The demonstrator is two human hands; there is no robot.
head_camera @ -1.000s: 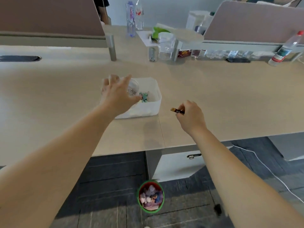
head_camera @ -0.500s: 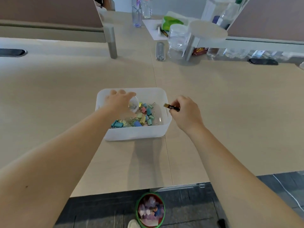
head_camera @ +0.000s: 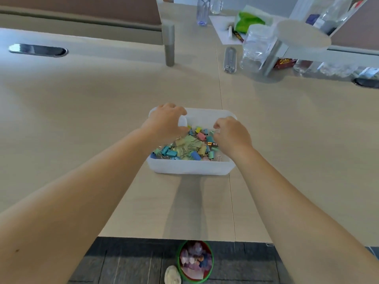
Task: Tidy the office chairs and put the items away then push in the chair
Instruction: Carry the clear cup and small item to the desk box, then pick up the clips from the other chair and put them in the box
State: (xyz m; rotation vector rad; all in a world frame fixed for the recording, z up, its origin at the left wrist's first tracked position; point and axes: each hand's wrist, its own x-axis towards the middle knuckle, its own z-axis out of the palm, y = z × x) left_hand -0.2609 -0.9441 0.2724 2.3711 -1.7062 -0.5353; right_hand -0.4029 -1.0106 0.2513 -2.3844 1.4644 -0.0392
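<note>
A white plastic bin [head_camera: 190,167] stands on the beige desk [head_camera: 82,111], filled with several coloured binder clips [head_camera: 184,149]. My left hand [head_camera: 164,121] is at the bin's far left corner, curled around a small clear cup [head_camera: 183,121] that is mostly hidden under the fingers. My right hand [head_camera: 232,136] hovers over the right side of the bin with its fingers loosely curled. A black and gold battery [head_camera: 212,143] lies on the clips just below that hand, apart from the fingertips. No chair is in view.
A clear jar [head_camera: 258,44], a small clear case [head_camera: 230,60], a water bottle [head_camera: 203,11] and a green bag [head_camera: 248,21] crowd the far right. A divider post [head_camera: 169,44] stands behind the bin. A green-rimmed tin [head_camera: 195,260] sits on the floor by the desk edge.
My right hand has carried the battery leftwards over the bin, and the battery now lies on the clips. My view has moved closer over the desk. My left hand stays at the cup.
</note>
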